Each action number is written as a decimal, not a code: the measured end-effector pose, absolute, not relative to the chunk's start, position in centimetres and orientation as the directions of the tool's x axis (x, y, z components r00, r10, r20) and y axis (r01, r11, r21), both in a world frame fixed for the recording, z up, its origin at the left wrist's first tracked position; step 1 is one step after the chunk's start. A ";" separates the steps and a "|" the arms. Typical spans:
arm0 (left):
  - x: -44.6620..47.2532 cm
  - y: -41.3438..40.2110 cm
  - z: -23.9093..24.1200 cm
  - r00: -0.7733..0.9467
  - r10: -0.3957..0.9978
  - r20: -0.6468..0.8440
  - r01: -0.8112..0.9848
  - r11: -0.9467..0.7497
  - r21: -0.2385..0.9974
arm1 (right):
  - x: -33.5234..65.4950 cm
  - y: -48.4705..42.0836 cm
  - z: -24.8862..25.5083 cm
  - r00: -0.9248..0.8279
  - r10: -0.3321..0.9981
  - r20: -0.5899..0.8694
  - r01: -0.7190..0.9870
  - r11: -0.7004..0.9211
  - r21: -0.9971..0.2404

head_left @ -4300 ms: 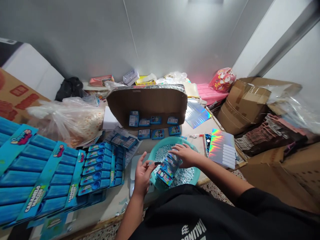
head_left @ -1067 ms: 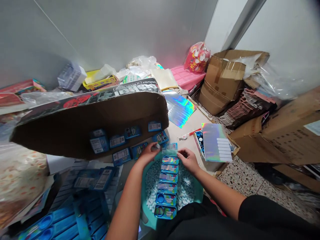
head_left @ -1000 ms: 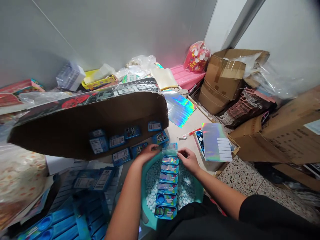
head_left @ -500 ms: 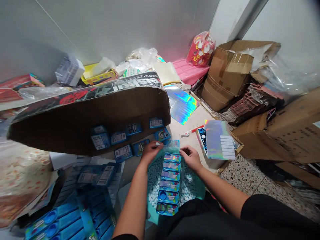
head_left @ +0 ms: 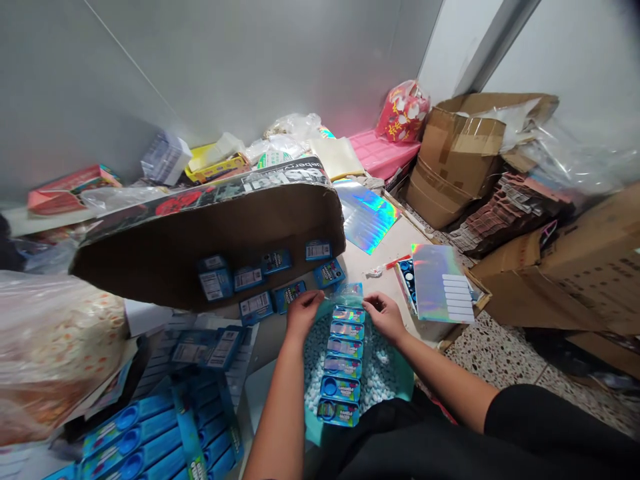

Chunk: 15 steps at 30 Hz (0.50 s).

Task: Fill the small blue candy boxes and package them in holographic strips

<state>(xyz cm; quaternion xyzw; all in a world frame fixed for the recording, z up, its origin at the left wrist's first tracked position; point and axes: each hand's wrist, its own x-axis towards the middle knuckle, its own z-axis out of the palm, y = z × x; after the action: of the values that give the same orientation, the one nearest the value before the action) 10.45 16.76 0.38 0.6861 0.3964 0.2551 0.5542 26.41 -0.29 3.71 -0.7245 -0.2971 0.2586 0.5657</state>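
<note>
A strip of several blue candy packs (head_left: 343,360) lies lengthwise over a teal basin (head_left: 406,383) filled with small white candies (head_left: 376,373). My left hand (head_left: 303,311) is closed at the strip's far left corner, fingers curled on its clear wrapping. My right hand (head_left: 384,315) pinches the far right corner of the same strip. Both hands sit at the basin's far rim, on either side of the strip's top end.
A big cardboard flap (head_left: 220,237) leans over loose blue packs (head_left: 260,280) beyond the basin. Holographic sheets (head_left: 440,283) lie to the right, stacked blue pack strips (head_left: 150,440) at lower left, a plastic bag (head_left: 55,347) on the left, and cardboard boxes (head_left: 465,157) at right.
Over the last second both hands have kept hold of the strip's far end, shifting only slightly. Four seconds ago the strip was bunched in my right hand; now it lies stretched over the basin.
</note>
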 end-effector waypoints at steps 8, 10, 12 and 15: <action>8.4 15.8 0.4 0.477 0.870 -0.126 0.280 -0.014 0.960 | 26.3 -0.2 3.7 0.689 0.723 -0.045 0.131 -0.186 -0.974; 7.8 15.4 0.5 0.462 0.876 -0.135 0.287 -0.005 0.958 | 26.3 -0.2 3.6 0.685 0.727 -0.052 0.128 -0.190 -0.973; 7.3 15.1 0.6 0.458 0.877 -0.146 0.296 0.004 0.955 | 26.3 -0.1 3.6 0.682 0.729 -0.058 0.125 -0.195 -0.973; 6.2 15.3 1.2 0.429 0.890 -0.156 0.302 0.022 0.953 | 26.4 -0.1 3.6 0.681 0.729 -0.066 0.122 -0.201 -0.972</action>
<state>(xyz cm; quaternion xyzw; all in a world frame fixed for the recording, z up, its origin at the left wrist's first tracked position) 6.15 15.30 1.17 0.6456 0.4616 0.2691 0.5456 26.35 -0.12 3.61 -0.7260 -0.2930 0.2714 0.5599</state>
